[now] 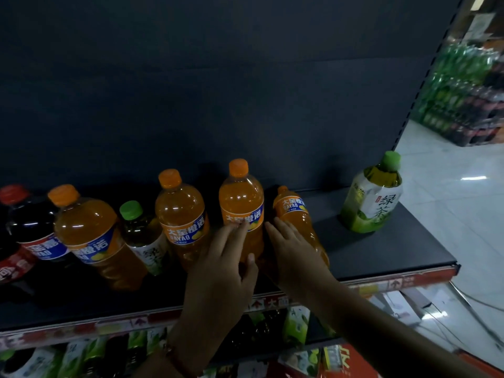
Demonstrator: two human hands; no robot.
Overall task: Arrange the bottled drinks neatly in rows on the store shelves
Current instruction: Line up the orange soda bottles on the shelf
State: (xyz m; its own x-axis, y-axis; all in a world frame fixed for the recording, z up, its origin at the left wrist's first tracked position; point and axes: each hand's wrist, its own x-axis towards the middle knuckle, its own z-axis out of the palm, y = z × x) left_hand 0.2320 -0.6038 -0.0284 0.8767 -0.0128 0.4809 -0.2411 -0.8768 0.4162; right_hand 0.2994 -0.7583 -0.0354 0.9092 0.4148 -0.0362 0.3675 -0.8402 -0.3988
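Partway through, nowhere near tidy. The shelf [381, 249] holds a loose line of bottles, types mixed: a dark cola bottle [30, 227] at far left, then an orange soda bottle [90, 236], a green tea bottle [141, 233] set between orange ones, a second orange bottle [181, 216], and a third orange bottle [241, 205] near centre.

Left hand [221, 271]: fingers fairly straight against the label of the third orange bottle, thumb round its lower side. Light hold, not a full clasp.

Right hand [294, 255]: lies over a smaller orange bottle [296, 214] just beside it. Wrapped or only resting, can't tell.

A lone green tea bottle [372, 200] stands well apart at right.

Left to do, as I judge it: group by type, close gaps, square the fronts. Right half of shelf mostly unfilled.
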